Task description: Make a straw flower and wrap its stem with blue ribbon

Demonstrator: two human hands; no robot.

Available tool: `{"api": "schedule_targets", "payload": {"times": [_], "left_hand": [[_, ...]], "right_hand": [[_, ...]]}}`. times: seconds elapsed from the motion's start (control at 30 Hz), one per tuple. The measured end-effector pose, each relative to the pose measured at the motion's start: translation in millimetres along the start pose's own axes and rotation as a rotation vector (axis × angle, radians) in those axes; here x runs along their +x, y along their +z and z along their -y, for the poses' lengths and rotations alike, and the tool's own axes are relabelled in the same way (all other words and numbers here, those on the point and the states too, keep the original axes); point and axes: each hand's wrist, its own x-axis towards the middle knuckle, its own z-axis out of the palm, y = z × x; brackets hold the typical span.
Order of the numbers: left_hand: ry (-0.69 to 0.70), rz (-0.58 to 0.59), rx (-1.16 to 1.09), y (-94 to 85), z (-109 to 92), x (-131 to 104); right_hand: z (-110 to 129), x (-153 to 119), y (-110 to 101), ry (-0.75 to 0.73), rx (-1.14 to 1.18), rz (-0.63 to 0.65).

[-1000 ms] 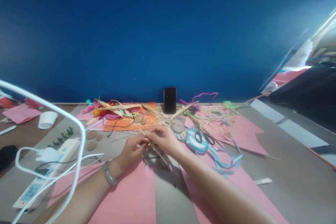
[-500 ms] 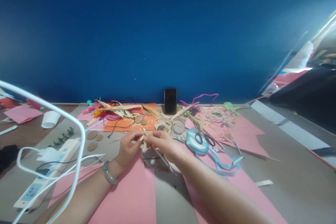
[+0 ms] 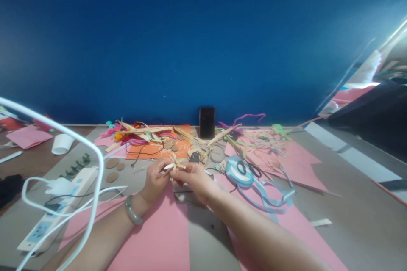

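The left grip (image 3: 155,179) and right grip (image 3: 199,181) hold a pale star-shaped piece (image 3: 175,164) near pink paper (image 3: 159,233).

Pale strip cluster (image 3: 174,164); splayed like a star; hand-held

There is one left hand (image 3: 156,180) and one right hand (image 3: 197,180) in the middle, one pale straw piece (image 3: 174,165) between them, and one bracelet (image 3: 132,210). On the left I count one white cup (image 3: 62,144), one power strip (image 3: 34,233) and three round brown discs (image 3: 112,162), and at least two more discs (image 3: 167,145) on the one orange sheet (image 3: 140,151) farther off. Far in the middle is one dark phone (image 3: 207,123), and on the right are one blue ribbon roll (image 3: 235,174) and one pair of scissors (image 3: 255,170) with two black loops.
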Motion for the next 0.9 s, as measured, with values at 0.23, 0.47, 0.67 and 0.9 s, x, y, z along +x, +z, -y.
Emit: {"api": "schedule_targets", "payload": {"times": [0.23, 0.47, 0.67, 0.9], "left_hand": [[-0.051, -0.036, -0.107, 1.7, -10, 5], [-0.100, -0.008, -0.174, 3.2, -21, 8], [-0.174, -0.035, -0.202, 3.2, -24, 10], [-0.133, 0.049, -0.209, 4.7, -16, 8]], "right_hand": [[2, 1, 1, -0.114, -0.181, -0.161], [0, 4, 0, -0.219, -0.129, -0.251], [-2, 4, 0, -0.232, -0.134, -0.247], [9, 3, -6, -0.238, -0.167, -0.293]]}}
